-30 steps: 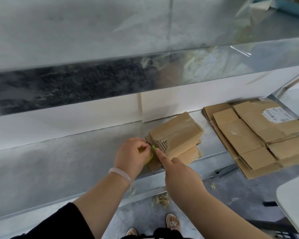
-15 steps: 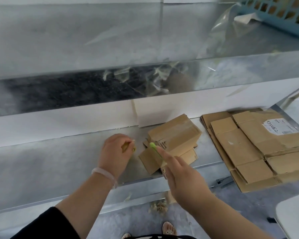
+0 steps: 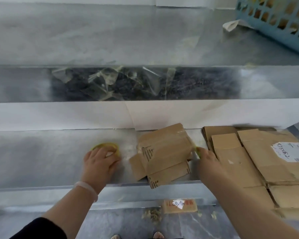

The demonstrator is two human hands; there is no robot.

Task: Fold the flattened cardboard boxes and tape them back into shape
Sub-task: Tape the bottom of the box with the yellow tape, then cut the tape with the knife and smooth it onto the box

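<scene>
Cardboard box (image 3: 162, 152) lies flattened, clear tape glossing its creased top.

Left hand (image 3: 100, 163): we rest it on the yellow tape roll (image 3: 105, 147), frame centre-left.
Right hand (image 3: 207, 160): we touch the small cardboard box (image 3: 164, 152).

Two bare forearms reach up from the bottom of the frame. The left hand (image 3: 100, 161), left of centre, lies palm down, fingers spread. The right hand (image 3: 207, 158), right of centre, is blurred, fingers pinched together.
</scene>
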